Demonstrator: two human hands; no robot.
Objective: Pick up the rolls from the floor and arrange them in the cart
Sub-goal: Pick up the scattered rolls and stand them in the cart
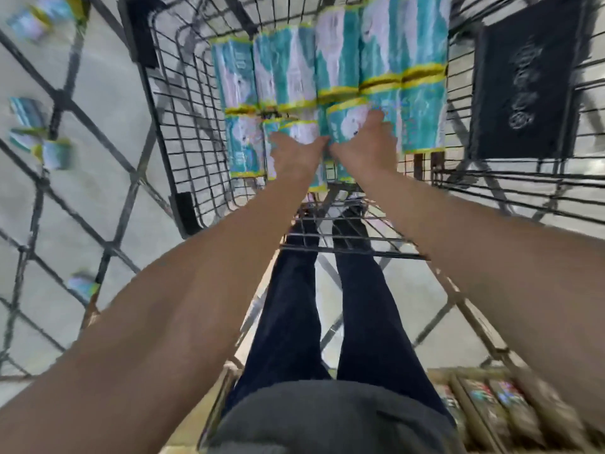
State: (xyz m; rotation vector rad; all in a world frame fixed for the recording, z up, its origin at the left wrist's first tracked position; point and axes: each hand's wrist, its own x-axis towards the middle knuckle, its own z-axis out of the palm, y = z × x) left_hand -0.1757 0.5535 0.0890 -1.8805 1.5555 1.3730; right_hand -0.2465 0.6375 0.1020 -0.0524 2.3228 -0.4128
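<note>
Edges and room: the wire cart (pixel 170 132) has tall mesh walls on all sides – its inside at 9 o'clock is bare mesh, its near end at 6 o'clock shows bare wire shelf.
Cart contents: teal-and-white rolls (pixel 337 57) lie side by side in two rows, filling the middle and 3 o'clock side; yellow bands mark their ends.
Left hand (pixel 296 150): reaches in and grasps a roll in the near row, fingers curled over its top.
Right hand (pixel 363 142): just beside the left, grasping the neighbouring roll (pixel 347 124), which sits slightly above the row.
Floor: pale and smooth; loose rolls on the floor (pixel 57 154) lie at 9 to 10 o'clock outside the cart – blurred.
Dark panel (pixel 523 83): flat, black, hanging on the mesh at 2 o'clock; its markings are unreadable.
Materials: cart of thin dark metal wire in a square grid; rolls in glossy plastic wrap, cylindrical.
Person: dark trousers and a grey top at 6 o'clock.
</note>
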